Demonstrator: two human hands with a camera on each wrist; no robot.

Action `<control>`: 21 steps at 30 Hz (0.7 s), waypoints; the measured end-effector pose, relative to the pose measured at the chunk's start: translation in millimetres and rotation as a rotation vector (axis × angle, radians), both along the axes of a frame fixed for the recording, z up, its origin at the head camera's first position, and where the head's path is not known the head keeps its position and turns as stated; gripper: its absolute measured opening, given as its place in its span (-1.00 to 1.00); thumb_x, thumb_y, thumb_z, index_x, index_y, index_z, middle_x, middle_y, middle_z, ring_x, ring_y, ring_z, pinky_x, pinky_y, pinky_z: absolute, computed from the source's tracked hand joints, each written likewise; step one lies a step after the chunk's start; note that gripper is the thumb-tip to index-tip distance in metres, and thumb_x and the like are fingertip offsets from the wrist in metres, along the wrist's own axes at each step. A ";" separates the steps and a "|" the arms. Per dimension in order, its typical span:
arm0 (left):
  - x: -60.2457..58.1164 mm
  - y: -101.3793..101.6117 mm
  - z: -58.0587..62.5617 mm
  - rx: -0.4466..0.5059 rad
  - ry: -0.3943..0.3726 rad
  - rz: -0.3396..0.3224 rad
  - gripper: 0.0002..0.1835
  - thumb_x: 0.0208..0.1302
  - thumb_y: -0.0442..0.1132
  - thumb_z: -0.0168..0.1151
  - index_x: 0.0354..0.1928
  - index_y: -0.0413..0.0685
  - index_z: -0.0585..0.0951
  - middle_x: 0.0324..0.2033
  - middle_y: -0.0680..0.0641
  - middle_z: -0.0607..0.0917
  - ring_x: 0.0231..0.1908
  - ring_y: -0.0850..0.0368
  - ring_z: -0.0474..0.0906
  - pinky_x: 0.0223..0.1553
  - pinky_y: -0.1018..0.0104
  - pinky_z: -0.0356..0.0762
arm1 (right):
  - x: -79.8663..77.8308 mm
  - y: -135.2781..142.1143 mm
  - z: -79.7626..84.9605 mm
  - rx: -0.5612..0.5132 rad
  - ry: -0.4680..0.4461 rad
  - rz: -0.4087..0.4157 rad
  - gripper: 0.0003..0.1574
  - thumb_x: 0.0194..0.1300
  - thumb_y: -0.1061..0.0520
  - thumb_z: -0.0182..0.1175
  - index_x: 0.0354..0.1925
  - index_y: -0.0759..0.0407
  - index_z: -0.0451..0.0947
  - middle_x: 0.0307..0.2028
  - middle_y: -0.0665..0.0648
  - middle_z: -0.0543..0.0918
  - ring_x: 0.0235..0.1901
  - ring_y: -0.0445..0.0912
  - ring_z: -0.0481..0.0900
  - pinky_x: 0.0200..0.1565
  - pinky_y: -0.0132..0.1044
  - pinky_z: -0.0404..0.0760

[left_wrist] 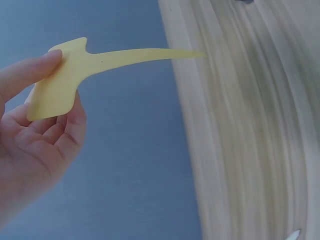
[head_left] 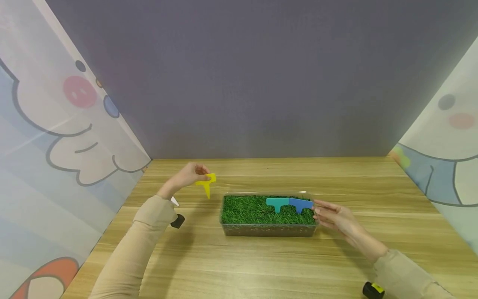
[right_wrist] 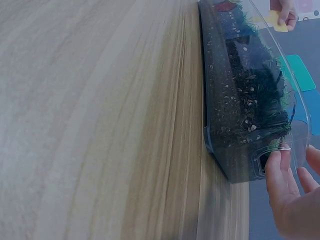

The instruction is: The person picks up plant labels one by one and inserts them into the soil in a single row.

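Observation:
My left hand pinches a yellow T-shaped plant label by its wide head, thumb on one face. Its tapered stem points down, above the wood and left of a clear plastic planter box. Inside the box, short green grass grows on dark soil. Toward its right end stand a teal plant label and a blue plant label, side by side with their edges meeting. At that end is my right hand; in the right wrist view its fairly straight fingertips touch the box's end wall.
The box stands on a wooden table with a grey panel behind it. Printed cartoon panels flank both sides. A white pointed piece shows partly behind my left forearm.

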State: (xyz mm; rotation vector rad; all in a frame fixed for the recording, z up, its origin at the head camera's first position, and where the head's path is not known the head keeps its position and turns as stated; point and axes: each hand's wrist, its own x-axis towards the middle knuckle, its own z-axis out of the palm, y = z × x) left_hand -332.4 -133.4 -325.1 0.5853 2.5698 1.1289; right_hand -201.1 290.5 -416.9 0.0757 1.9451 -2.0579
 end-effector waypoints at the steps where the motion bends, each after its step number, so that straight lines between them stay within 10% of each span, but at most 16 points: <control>1: 0.9 1.2 1.5 -0.001 0.004 0.002 -0.83 0.11 -0.33 0.18 -0.27 -0.28 0.53 -0.41 -0.08 0.59 -0.38 0.10 0.48 -0.26 0.08 0.45 | 0.0 -0.1 0.1 0.000 0.001 0.001 -0.19 0.23 0.10 0.10 0.27 0.40 -0.04 -0.14 -0.13 0.57 -0.18 -0.21 0.56 -0.06 -0.33 0.49; 21: 20.6 30.0 19.4 0.053 0.111 -0.046 -0.86 0.10 -0.32 0.20 -0.29 -0.24 0.54 -0.42 -0.08 0.61 -0.38 0.10 0.51 -0.36 0.30 0.48 | -0.3 0.1 0.7 -0.010 -0.012 -0.010 -0.18 0.21 0.08 0.12 0.27 0.39 -0.02 -0.18 -0.17 0.58 -0.18 -0.20 0.57 -0.05 -0.31 0.48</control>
